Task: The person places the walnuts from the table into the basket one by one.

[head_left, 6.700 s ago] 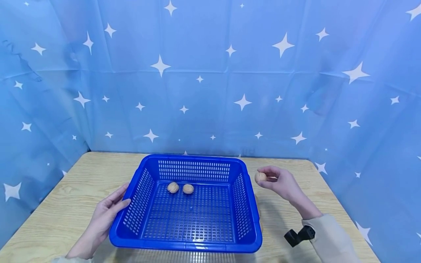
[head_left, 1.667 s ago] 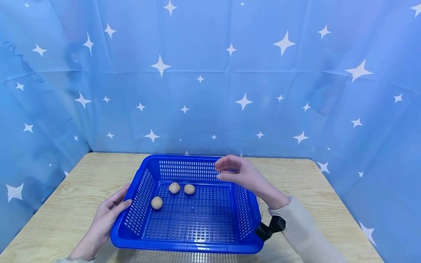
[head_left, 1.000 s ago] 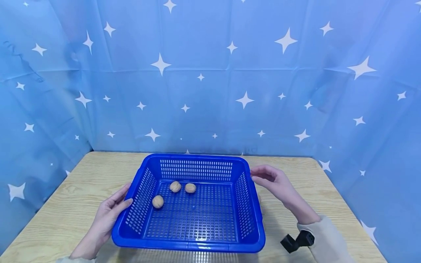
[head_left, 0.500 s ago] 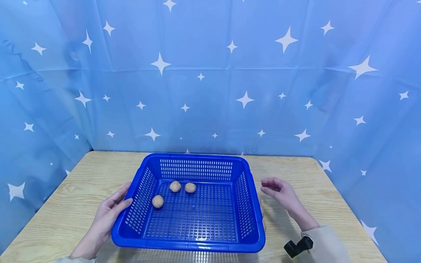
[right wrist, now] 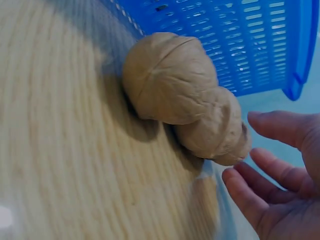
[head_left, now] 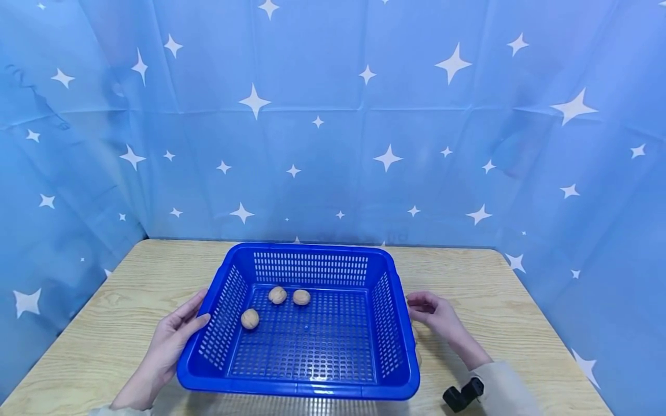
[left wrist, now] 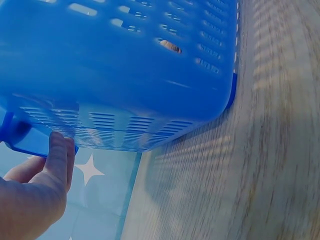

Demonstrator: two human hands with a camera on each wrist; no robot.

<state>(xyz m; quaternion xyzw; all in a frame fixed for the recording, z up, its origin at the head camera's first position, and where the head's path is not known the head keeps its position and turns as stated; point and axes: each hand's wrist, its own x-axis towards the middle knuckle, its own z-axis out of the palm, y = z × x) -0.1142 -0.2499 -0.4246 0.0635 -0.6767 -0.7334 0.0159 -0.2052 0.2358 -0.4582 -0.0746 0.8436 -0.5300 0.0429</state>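
Observation:
A blue plastic basket [head_left: 296, 388] with slotted walls stands on the table. Three walnuts lie on its floor: one walnut [head_left: 250, 319] by the left wall, a second walnut [head_left: 277, 295] and a third walnut [head_left: 301, 297] farther back. My left hand [head_left: 169, 341] grips the left rim, thumb over the edge and fingers outside. Beyond the right wall, my right hand [head_left: 439, 318] is low over the table, thumb and fingers apart. The right wrist view shows a row of walnuts [right wrist: 167, 80] outside the basket; my right fingers [right wrist: 245, 195] are close to the farthest one.
The wooden table [head_left: 484, 289] extends on both sides of the basket. Behind it hangs a blue curtain [head_left: 333, 144] with white stars. A black wrist camera [head_left: 463, 394] is on my right sleeve.
The walnut earlier in my right hand now lies in the basket by the left wall. My right hand went back out past the right wall and lowered there. My left hand keeps its grip.

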